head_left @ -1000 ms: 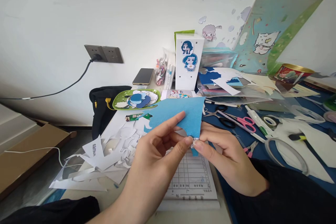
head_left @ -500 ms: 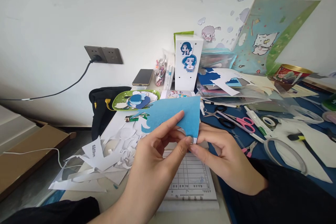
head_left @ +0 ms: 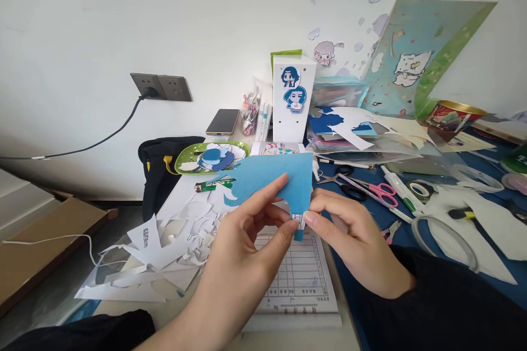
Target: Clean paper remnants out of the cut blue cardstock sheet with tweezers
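Between my hands is a sheet of blue paper (head_left: 263, 170) with a cut, curved left edge. A narrow strip of it hangs down at the lower right, with a small white printed piece (head_left: 297, 221) lying against it. My left hand (head_left: 251, 236) pinches the strip between thumb and fingers, its index finger laid across the blue sheet. My right hand (head_left: 349, 236) is closed on the sheet's right edge, thumb beside the white piece. Below both hands lies a printed form (head_left: 304, 279) with a grid of lines.
White paper scraps (head_left: 164, 252) are heaped at left, near a green tray (head_left: 181, 162) of cut-outs. On the right lie black scissors (head_left: 349, 186), pink scissors (head_left: 381, 193), a tape roll (head_left: 419, 191) and a glue pen (head_left: 401, 189). A white box (head_left: 294, 126) stands behind.
My right thumb and fingers have shifted slightly up along the paper's right edge. More of the blue strip and the white printed piece now shows between my hands.
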The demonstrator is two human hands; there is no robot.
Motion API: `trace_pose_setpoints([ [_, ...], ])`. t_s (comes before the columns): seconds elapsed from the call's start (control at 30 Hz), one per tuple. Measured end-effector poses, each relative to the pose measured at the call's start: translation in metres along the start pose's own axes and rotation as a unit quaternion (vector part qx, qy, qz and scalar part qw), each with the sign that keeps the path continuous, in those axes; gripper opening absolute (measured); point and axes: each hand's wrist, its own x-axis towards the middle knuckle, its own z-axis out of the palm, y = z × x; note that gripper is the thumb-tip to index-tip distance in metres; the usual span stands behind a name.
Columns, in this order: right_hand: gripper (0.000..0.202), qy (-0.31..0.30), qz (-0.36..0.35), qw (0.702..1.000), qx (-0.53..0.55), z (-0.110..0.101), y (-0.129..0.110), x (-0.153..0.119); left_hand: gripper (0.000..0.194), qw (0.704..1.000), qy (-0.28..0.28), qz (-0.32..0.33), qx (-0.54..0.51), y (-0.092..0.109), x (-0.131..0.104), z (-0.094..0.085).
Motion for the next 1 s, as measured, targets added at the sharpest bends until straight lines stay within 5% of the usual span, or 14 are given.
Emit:
trace_pose_setpoints([
  [0.77,0.027,-0.009,0.049,0.998,0.049,-0.0031,0.0043,0.0004,0.051,0.999,-0.032,0.007,0.002,0.0001,0.0024,-0.002],
  [1.0,0.029,-0.008,0.023,0.998,0.051,-0.0031,0.0032,-0.0004,0.039,1.0,-0.009,0.01,-0.016,0.0008,0.0005,-0.0005],
])
